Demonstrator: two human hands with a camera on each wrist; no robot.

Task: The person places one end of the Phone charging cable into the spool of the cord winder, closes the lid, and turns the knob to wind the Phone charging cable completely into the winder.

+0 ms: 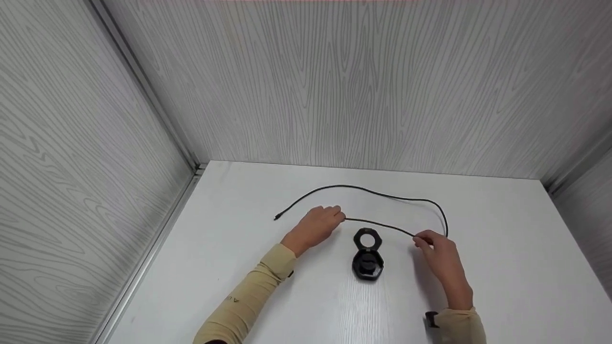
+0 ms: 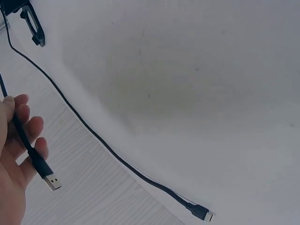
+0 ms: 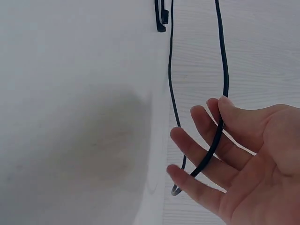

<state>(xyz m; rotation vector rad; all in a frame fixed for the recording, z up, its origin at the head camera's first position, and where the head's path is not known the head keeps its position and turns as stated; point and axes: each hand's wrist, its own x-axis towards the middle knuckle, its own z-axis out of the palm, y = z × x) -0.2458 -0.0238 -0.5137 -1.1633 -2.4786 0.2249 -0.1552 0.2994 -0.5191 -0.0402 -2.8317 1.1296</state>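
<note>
Head view: I see a black USB cable (image 1: 406, 198) arcing beyond the open hexagonal case (image 1: 367, 264). Left hand (image 1: 319, 224) pinches behind the USB-A plug (image 2: 41, 164); right hand (image 1: 437, 253) pinches further along. Probably light, limp; hold near plug housings.

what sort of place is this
Probably a small booth or enclosed workstation, though nothing in view names it. Grey wood-grain panels stand at the left, back and right of a plain white tabletop, and a metal rail runs along its left edge.
</note>
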